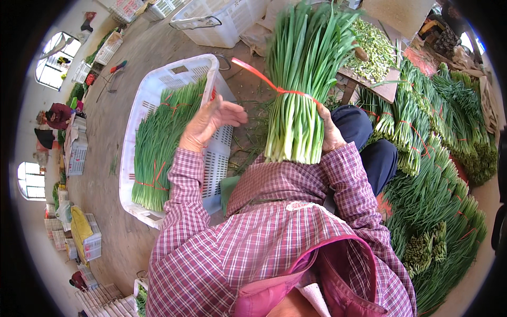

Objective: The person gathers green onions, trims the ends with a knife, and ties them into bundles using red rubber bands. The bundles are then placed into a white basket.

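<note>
My right hand [332,130] holds a thick bundle of green leafy stalks [297,123], likely garlic chives, by its right side near the pale cut ends. A red tie [291,92] rings the bundle, its loose end sticking out to the left. The leaf tips point away from me and look blurred. Left of the bundle, my left hand [216,117] is raised with its fingers apart, touching nothing that I can see. Beneath and beside it stands a white plastic crate [216,158] in which red-tied bundles of chives [154,158] lie.
A low wooden board [390,85] bears chopped pale stalk pieces [368,51]. Many tied bundles [427,190] are heaped at the right. Another white crate [222,27] stands ahead. A person [59,115] is at the far left among crates; another [441,33] is at the upper right.
</note>
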Demonstrator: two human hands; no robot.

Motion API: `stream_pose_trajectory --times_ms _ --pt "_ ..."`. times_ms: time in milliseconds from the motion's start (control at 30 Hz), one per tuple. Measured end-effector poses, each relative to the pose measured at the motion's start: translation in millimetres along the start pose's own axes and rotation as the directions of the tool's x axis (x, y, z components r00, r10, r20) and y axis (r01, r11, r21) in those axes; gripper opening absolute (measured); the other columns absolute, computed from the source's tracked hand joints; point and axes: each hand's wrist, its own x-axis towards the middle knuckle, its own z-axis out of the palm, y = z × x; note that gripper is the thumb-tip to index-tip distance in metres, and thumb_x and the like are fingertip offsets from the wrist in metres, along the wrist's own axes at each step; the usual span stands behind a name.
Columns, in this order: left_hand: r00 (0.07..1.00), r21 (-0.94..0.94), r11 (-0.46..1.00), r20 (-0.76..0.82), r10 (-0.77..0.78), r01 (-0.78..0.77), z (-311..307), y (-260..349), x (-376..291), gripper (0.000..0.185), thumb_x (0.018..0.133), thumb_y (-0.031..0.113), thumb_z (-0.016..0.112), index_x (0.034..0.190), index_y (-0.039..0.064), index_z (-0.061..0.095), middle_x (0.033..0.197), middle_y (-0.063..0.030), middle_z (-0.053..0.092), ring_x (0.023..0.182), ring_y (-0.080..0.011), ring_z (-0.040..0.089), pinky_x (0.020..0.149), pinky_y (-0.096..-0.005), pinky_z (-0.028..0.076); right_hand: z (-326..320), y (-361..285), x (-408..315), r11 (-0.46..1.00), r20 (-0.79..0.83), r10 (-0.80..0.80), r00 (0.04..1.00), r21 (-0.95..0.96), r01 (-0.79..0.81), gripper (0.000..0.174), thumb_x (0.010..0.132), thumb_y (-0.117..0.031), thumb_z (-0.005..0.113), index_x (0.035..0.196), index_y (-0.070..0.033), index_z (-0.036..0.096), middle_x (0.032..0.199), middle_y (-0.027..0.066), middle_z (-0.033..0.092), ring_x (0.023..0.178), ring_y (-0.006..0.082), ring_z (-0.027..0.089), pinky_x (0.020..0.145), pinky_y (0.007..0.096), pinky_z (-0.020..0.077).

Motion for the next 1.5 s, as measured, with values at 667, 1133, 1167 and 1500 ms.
stream_pose_trajectory --times_ms 667,1133,1167,1500 --pt "0.961 -0.179 0.963 -0.228 0.159 -0.202 20.0 -1.0 8.1 0.095 0.072 0.013 0.076 0.156 0.008 0.032 0.135 -0.0118 0.057 0.118 -0.0253 0.060 0.103 -0.0396 0.052 89.3 -65.3 -4.4 0.427 -0.003 -0.347 0.938 -0.891 0.155 0.029 0.104 -0.025 0.059 0.103 0.002 0.068 0.084 0.0011 0.065 0.073 0.0074 0.060 0.067 0.0233 0.0524" --pt "0.946 -0.032 0.962 -0.195 0.259 -0.270 31.2 -19.6 -4.6 0.103 0.065 0.013 0.082 0.156 0.005 0.032 0.136 -0.0125 0.056 0.122 -0.0266 0.058 0.106 -0.0406 0.049 83.4 -68.3 35.1 0.254 0.004 -0.530 0.848 -0.953 0.164 0.031 0.093 -0.022 0.071 0.111 0.003 0.068 0.082 0.0071 0.070 0.066 0.0113 0.063 0.062 0.0271 0.0512" --pt "0.944 -0.026 0.959 -0.186 0.272 -0.281 31.7 -19.8 -4.6 0.104 0.065 0.012 0.082 0.156 0.005 0.031 0.136 -0.0126 0.056 0.122 -0.0267 0.058 0.106 -0.0407 0.049 81.8 -68.0 37.7 0.241 0.002 -0.528 0.849 -0.958 0.153 0.031 0.093 -0.023 0.071 0.111 0.003 0.068 0.081 0.0067 0.069 0.065 0.0112 0.063 0.061 0.0271 0.0511" --pt "0.948 0.018 0.971 -0.214 0.235 -0.236 53.7 -9.6 -10.0 0.104 0.066 0.017 0.080 0.156 0.006 0.030 0.141 -0.0130 0.053 0.127 -0.0272 0.055 0.109 -0.0412 0.047 70.4 -50.9 41.6 0.572 -0.211 -0.504 0.838 -0.808 0.141 0.027 0.097 -0.031 0.071 0.110 -0.008 0.066 0.088 -0.0036 0.064 0.060 0.0028 0.057 0.051 0.0181 0.0418"
